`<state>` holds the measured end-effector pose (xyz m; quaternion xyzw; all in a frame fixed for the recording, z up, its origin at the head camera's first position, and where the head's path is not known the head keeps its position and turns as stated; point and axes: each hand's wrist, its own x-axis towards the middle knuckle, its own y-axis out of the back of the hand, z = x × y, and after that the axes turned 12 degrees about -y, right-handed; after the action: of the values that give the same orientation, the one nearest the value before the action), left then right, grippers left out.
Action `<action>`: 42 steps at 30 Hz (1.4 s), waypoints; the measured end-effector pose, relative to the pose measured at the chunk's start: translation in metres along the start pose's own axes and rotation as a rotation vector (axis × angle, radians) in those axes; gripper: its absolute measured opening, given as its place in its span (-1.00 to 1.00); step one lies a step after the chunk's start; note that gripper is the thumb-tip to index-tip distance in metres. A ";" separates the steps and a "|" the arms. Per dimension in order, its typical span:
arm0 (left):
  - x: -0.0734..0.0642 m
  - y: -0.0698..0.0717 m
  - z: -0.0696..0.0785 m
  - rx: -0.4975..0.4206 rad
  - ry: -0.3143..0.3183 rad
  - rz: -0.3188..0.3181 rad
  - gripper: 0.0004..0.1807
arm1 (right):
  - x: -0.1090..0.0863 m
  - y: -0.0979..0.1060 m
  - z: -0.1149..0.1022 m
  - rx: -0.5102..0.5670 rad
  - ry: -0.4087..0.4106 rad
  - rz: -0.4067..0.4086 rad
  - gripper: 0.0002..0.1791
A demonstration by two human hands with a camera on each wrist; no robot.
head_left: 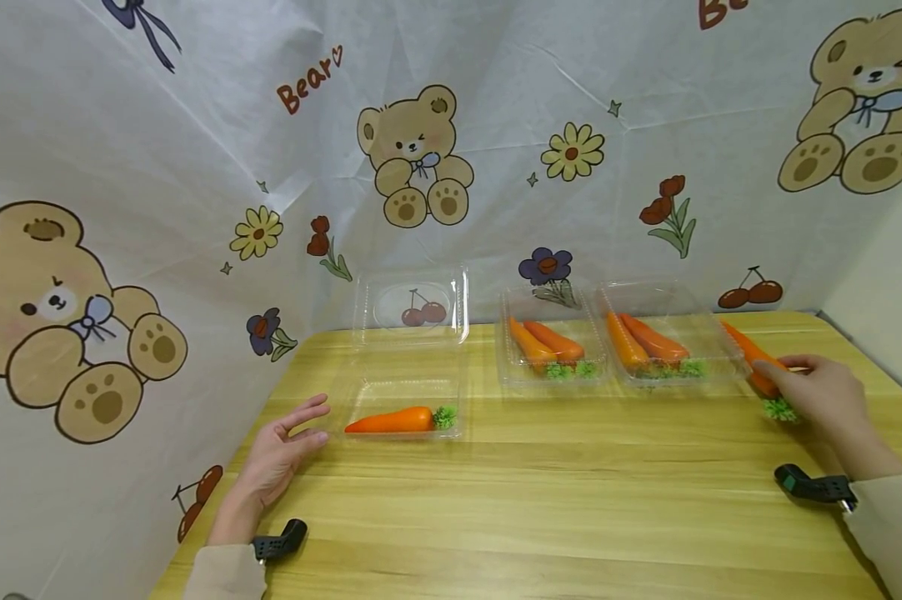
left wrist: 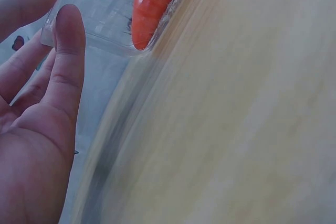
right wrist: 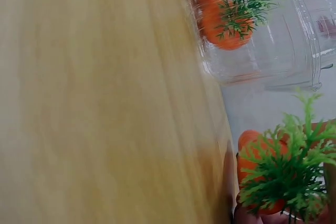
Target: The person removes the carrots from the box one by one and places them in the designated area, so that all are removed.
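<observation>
In the head view, my right hand point(head_left: 826, 392) grips an orange carrot point(head_left: 747, 346) with a leafy green top, at the table's right side. That leafy top point(right wrist: 289, 166) hides much of the grip in the right wrist view. On the left, a clear plastic box point(head_left: 406, 387) stands with its lid point(head_left: 412, 308) raised; one carrot point(head_left: 391, 420) lies inside along the front wall. My left hand point(head_left: 274, 454) is beside this box's left edge, fingers extended and parted. In the left wrist view, its thumb point(left wrist: 69, 51) overlaps the box's corner.
Two clear boxes, one middle point(head_left: 552, 379) and one right point(head_left: 661, 379), stand side by side at the back, each with two carrots. Behind the wooden table point(head_left: 533, 500) hangs a bear-print cloth point(head_left: 496, 83). A pale wall point(head_left: 886, 275) rises at the right.
</observation>
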<state>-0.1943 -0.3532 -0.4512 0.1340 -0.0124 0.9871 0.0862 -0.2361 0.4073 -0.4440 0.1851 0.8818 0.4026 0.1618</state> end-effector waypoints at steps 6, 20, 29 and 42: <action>0.001 0.000 0.000 -0.001 -0.008 0.004 -0.39 | -0.001 -0.001 -0.001 -0.017 -0.004 0.004 -0.12; 0.000 0.000 0.001 0.003 -0.006 0.000 -0.39 | -0.002 -0.002 0.001 -0.028 0.015 0.006 -0.10; -0.001 0.000 0.001 0.000 0.001 0.001 -0.39 | -0.005 0.001 -0.001 -0.031 -0.015 -0.009 -0.06; 0.000 0.000 0.001 0.003 0.011 0.006 -0.37 | -0.006 0.007 -0.006 -0.001 0.009 -0.033 -0.07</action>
<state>-0.1938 -0.3534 -0.4501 0.1289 -0.0109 0.9881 0.0833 -0.2321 0.4047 -0.4338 0.1686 0.8853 0.4011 0.1643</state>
